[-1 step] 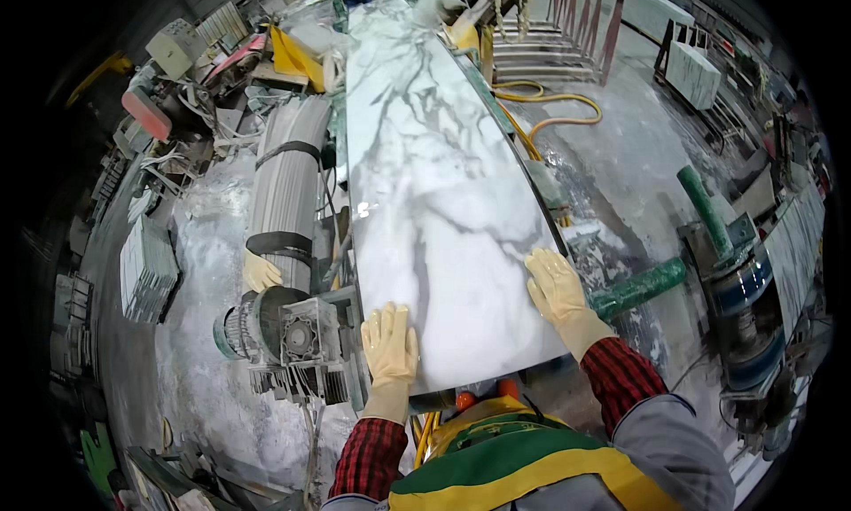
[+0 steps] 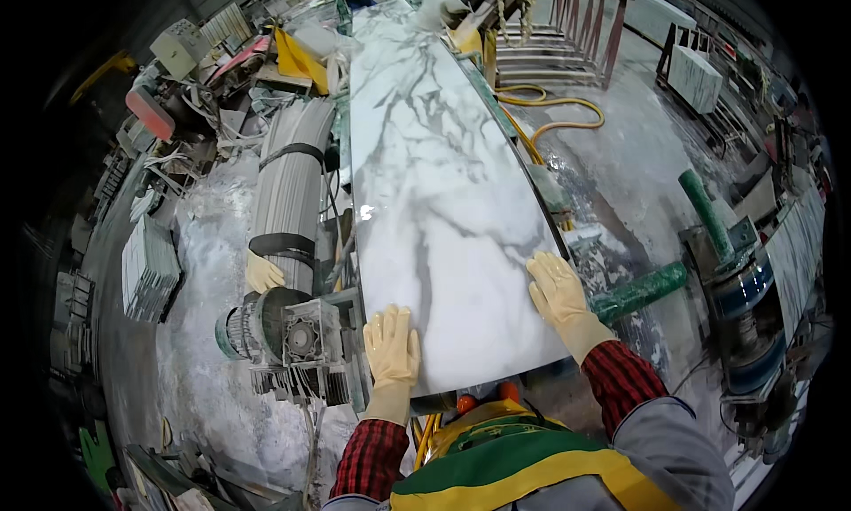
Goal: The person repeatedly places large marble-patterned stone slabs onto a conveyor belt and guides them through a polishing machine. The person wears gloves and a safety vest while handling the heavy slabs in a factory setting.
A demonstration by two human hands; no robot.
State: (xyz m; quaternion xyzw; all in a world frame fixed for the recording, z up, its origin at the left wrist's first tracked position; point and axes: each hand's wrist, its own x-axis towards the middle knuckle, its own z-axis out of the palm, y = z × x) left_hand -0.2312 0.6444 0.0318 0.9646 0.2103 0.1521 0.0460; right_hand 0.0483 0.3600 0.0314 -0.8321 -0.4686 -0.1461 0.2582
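Closest in, a green-and-yellow apron [image 2: 505, 467] sits before the near edge of a grey-veined white slab [image 2: 456, 245], which lies lengthwise, running away from the person. The left hand [image 2: 390, 356], in a cream rubber glove, rests palm down at the slab's near left corner, fingers straight and almost together. The gloved right hand [image 2: 560, 298] lies flat by the right edge, close to the near right corner, its fingers also extended and nearly together; neither is clamped on anything. Beyond the left edge stands a dusty motor [image 2: 301, 335], with a loose glove [image 2: 263, 273] just behind it and a strapped grey ribbed bundle [image 2: 288, 192] further back. Off the right edge, a green roller [image 2: 640, 291] juts out; a yellow hose [image 2: 574, 125] curls farther away.
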